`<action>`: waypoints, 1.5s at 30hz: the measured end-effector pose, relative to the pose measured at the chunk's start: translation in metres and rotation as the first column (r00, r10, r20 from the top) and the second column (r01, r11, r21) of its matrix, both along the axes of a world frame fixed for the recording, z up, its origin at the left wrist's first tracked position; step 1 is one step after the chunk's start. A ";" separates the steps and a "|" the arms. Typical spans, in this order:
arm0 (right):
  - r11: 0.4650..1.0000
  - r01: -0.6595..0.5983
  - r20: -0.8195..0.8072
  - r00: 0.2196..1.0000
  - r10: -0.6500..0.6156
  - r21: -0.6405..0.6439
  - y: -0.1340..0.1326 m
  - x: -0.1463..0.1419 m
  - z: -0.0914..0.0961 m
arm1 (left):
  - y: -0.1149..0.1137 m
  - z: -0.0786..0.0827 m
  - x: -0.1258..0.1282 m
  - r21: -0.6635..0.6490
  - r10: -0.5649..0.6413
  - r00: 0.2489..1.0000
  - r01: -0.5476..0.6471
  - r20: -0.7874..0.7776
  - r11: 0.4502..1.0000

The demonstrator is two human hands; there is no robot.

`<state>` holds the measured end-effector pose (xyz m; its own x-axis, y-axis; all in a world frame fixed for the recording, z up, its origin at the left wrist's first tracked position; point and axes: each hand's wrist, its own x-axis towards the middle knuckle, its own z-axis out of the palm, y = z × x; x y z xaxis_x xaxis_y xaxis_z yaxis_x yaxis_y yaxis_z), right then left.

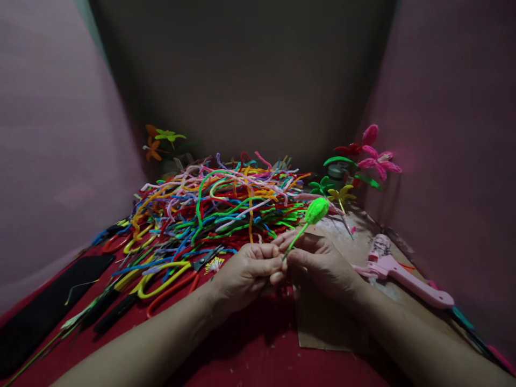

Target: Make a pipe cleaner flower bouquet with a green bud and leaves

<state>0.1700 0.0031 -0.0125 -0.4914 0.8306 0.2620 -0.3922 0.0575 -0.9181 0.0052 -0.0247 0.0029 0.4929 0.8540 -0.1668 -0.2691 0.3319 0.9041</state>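
A bright green pipe-cleaner flower bud stands tilted on a thin green stem between my two hands. My left hand pinches the lower end of the stem with thumb and forefinger. Close against it, my right hand has its thumb and fingers closed on the same stem from the right. The stem's bottom end is hidden by my fingers. Just beyond my hands lies a large heap of coloured pipe cleaners.
Yellow- and red-handled scissors and a black strip lie left on the red cloth. At right are brown cardboard and a pink glue gun. Pipe-cleaner flowers stand at the back.
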 end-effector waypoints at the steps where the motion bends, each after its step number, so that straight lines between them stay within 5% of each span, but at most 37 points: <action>1: 1.000 0.003 -0.002 1.000 -0.003 -0.003 0.000 0.000 0.001 | 0.000 0.000 0.000 0.001 -0.001 1.000 0.001 0.006 1.000; 20: 0.989 0.083 -0.006 0.996 -0.084 -0.120 -0.001 -0.003 0.004 | 0.003 0.009 0.001 0.121 0.136 0.985 -0.123 -0.107 0.985; 25: 0.986 0.078 0.000 0.997 -0.079 -0.145 -0.001 -0.003 0.006 | -0.002 0.015 0.001 0.225 0.162 0.915 -0.081 -0.369 0.971; 28: 0.986 0.142 0.007 0.990 -0.142 -0.087 -0.001 -0.001 0.009 | -0.001 0.023 -0.004 0.354 0.290 0.822 -0.116 -0.490 0.928; 34: 0.997 0.049 -0.011 0.999 -0.050 -0.056 0.004 0.013 0.018 | 0.011 0.034 -0.033 0.531 0.600 0.736 -0.388 -0.315 0.754; 39: 0.992 0.070 0.056 0.996 -0.065 -0.105 0.007 0.021 0.021 | 0.021 0.034 -0.048 0.572 0.673 0.692 -0.452 -0.260 0.685; 45: 1.000 0.002 0.110 0.994 -0.005 0.024 0.003 0.012 0.012 | 0.026 0.027 -0.043 0.557 0.728 0.658 -0.537 -0.193 0.634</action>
<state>0.1820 0.0059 0.0000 -0.5155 0.8265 0.2263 -0.2883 0.0814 -0.9541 -0.0376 0.0013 0.0302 -0.2221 0.9435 0.2458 0.1211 -0.2234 0.9672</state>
